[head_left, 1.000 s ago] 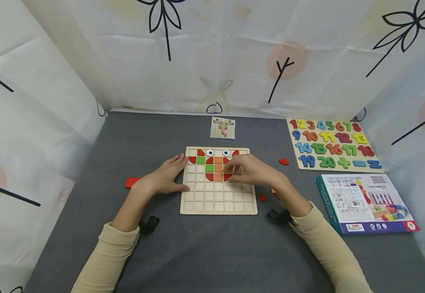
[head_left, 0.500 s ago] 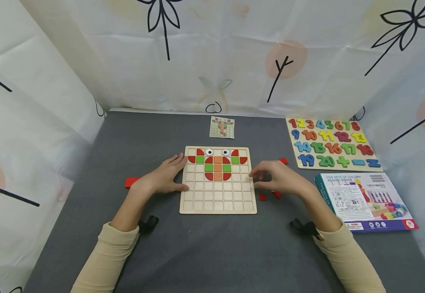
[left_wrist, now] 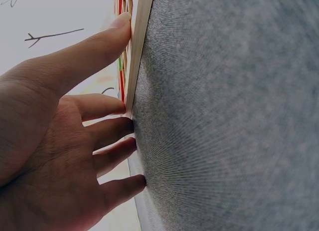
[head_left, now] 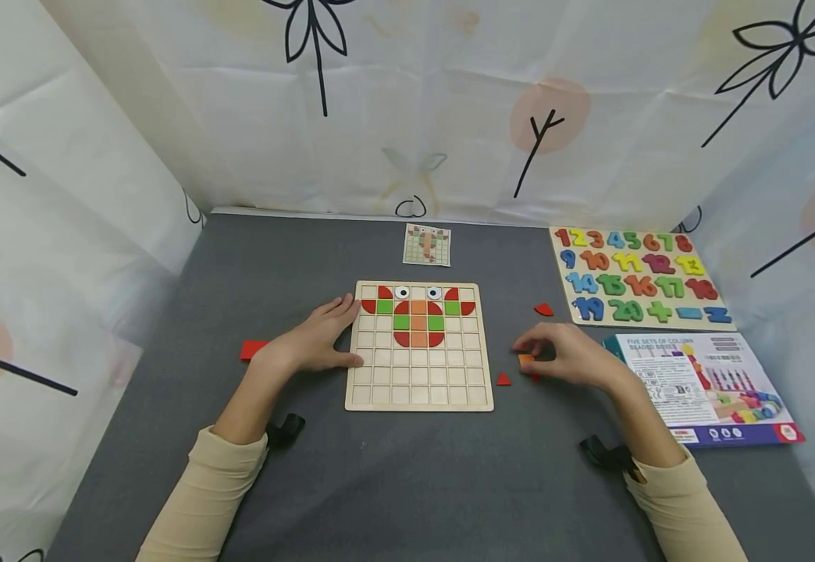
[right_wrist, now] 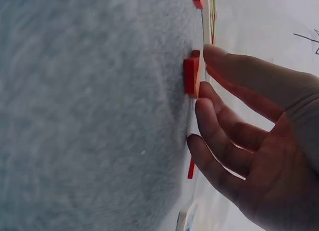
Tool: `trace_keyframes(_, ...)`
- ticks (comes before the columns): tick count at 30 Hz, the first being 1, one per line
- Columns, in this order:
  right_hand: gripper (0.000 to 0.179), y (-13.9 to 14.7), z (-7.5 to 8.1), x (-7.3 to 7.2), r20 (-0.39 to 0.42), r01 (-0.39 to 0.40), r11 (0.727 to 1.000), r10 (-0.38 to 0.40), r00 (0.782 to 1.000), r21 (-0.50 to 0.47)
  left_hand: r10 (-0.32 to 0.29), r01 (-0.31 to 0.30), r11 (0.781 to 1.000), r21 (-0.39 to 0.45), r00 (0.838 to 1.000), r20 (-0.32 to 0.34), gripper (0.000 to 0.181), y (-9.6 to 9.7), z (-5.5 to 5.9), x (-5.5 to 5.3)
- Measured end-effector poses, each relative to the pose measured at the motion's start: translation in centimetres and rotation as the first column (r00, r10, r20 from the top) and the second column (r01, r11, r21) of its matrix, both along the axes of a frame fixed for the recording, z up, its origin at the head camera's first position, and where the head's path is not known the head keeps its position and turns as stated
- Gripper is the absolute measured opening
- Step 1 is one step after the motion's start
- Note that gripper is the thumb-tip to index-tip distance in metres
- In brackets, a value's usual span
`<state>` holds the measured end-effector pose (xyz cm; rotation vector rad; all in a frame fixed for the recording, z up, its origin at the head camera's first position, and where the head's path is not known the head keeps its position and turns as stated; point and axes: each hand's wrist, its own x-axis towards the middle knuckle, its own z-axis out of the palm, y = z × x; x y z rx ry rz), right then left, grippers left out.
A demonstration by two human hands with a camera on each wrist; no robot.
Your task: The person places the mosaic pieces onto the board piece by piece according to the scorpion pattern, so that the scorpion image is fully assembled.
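My left hand (head_left: 314, 337) rests at the left edge of a wooden grid board (head_left: 418, 396), fingers spread and thumb on its rim; the left wrist view shows the fingertips along that edge. Red, green and orange pieces and two eye pieces fill part of the board's upper half. Right of the board, my right hand (head_left: 567, 353) is over an orange piece (head_left: 525, 359), with thumb and fingers slightly bent around it. In the right wrist view a gap shows between thumb and fingers beside a red piece (right_wrist: 190, 75); no firm hold is visible.
Loose red pieces (head_left: 503, 379) lie right of the board, another red piece (head_left: 544, 310) farther back. A red block (head_left: 253, 350) sits beside my left wrist. A pattern card (head_left: 427, 245) lies behind the board. A number puzzle (head_left: 649, 315) and a toy box (head_left: 660, 382) occupy the right side.
My right hand has left the board's grid and moved right to the loose pieces. A green square and red quarter pieces now show where it was. The left hand stays put.
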<state>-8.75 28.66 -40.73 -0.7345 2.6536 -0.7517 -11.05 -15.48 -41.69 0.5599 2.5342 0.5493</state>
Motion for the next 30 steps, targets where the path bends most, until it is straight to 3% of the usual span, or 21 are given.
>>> trace_keyframes(11, 0.032, 0.31, -0.44, -0.12, 0.044, 0.077, 0.997, -0.078, 0.996, 0.026, 0.007, -0.007, 1.000, 0.006, 1.000, 0.009, 0.105, 0.05, 0.04, 0.02)
trace_keyframes(18, 0.023, 0.14, -0.43, -0.14, 0.070, 0.065, 0.997, -0.067, 0.995, 0.029, 0.007, -0.007, 1.000, 0.006, 1.000, 0.003, 0.105, 0.00, -0.05, 0.09)
trace_keyframes(30, 0.017, -0.21, -0.55, -0.35, 0.043, 0.031, 0.998, -0.033, 0.999, 0.062, 0.008, -0.008, 1.000, 0.001, 1.000, -0.002, 0.106, 0.00, -0.07, 0.09)
